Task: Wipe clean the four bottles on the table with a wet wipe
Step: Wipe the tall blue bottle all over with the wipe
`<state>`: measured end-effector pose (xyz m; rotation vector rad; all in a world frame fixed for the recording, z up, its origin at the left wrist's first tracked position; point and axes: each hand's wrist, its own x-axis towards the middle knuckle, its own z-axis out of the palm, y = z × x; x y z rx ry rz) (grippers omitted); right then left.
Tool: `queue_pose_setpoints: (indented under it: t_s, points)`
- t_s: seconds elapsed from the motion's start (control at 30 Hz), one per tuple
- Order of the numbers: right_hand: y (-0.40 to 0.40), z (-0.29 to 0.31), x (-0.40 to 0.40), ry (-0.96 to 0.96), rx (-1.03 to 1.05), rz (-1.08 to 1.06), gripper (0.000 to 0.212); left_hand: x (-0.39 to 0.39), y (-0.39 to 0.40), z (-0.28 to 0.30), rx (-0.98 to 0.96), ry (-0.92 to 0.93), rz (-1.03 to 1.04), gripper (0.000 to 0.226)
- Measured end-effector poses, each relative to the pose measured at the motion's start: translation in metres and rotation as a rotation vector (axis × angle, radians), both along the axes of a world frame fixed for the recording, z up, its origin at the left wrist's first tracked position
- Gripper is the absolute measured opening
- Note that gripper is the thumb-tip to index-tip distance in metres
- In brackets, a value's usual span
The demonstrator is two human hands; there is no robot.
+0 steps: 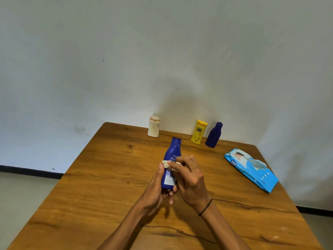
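My left hand grips the lower part of a blue lotion bottle held upright above the wooden table. My right hand pinches a small white wet wipe against the bottle's middle. At the table's far edge stand a cream bottle, a yellow bottle and a dark blue bottle, all upright and apart from my hands.
A light blue pack of wet wipes lies near the table's right edge. The table stands in a corner, with a white wall behind and to the right. Floor shows to the left.
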<state>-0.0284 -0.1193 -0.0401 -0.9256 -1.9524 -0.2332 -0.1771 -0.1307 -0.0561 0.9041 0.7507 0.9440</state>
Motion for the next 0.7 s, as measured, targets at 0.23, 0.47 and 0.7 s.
queue_pose_setpoints:
  t_s: [0.23,0.47,0.7]
  points:
    - [0.029,0.029,-0.001,0.268,-0.023,-0.198,0.025,0.005,-0.004,-0.001,0.060,-0.024,-0.043,0.078]
    - [0.013,0.026,-0.030,0.715,-0.194,-0.277,0.002,0.004,-0.007,-0.004,-0.030,-0.076,-0.034,0.074]
    - [0.011,0.033,-0.024,1.202,-0.742,0.095,0.011,-0.004,-0.005,-0.005,-0.014,-0.197,-0.118,0.074]
